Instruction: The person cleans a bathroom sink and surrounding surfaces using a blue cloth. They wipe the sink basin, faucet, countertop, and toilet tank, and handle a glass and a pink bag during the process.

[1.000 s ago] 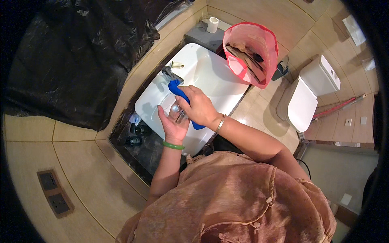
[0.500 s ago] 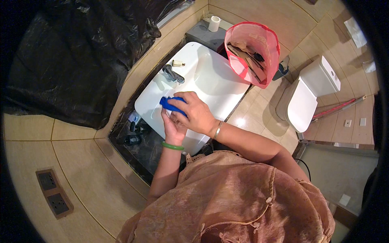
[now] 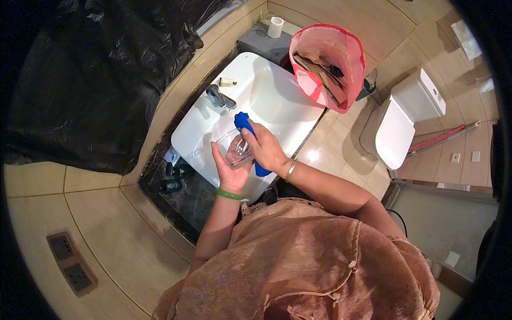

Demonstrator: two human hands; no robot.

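My left hand (image 3: 232, 174) cradles a clear glass bowl (image 3: 228, 143) from below, palm up, with its thumb along the side. A blue cloth (image 3: 244, 121) is bunched in my right hand (image 3: 266, 150); one end sticks out above the fingers and the other hangs below the palm. The right hand is beside the bowl's right side; the fingertips behind the cloth are partly hidden. Both hands are above the near part of a white washbasin (image 3: 188, 128). A dark faucet (image 3: 220, 97) stands on its far left rim, close to a small cream-and-gold fitting (image 3: 228, 82).
A red-rimmed bag (image 3: 349, 58) with cardboard pieces stands past the basin. Dark bottles (image 3: 172, 185) sit on the black counter (image 3: 186, 210) at left. A white cup-like piece (image 3: 275, 28) rests on a grey ledge. The toilet (image 3: 397, 133) is at right; black plastic sheeting (image 3: 90, 85) hangs at left.
My right hand has shifted right and slightly down with the blue cloth, which now hangs more lengthwise. The glass bowl, hidden before by hand and cloth, is now visible in my left hand.
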